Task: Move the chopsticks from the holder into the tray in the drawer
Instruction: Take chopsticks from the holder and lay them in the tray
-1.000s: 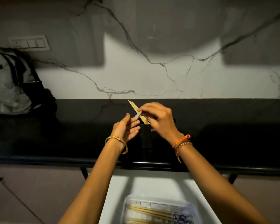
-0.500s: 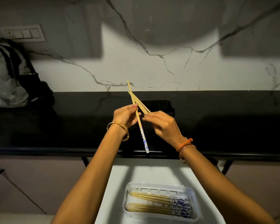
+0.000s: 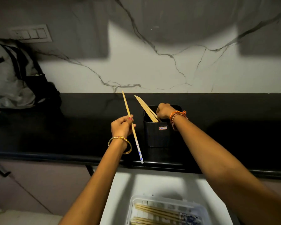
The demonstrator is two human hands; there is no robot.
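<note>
Chopsticks (image 3: 145, 108) lean out of the black holder (image 3: 157, 133) on the dark bench (image 3: 234, 127). Right hand (image 3: 163, 112) reaches into the holder and its fingers curl around these sticks. Left hand (image 3: 122, 125), just left of the holder, grips one chopstick (image 3: 131, 125) with a blue patterned end. Below the holder, the clear tray (image 3: 203, 210) in the white drawer (image 3: 120, 192) contains more chopsticks.

Bare forearms; gold bangle (image 3: 119, 142) at left wrist; orange thread and beaded bracelets (image 3: 177, 117) at right.
</note>
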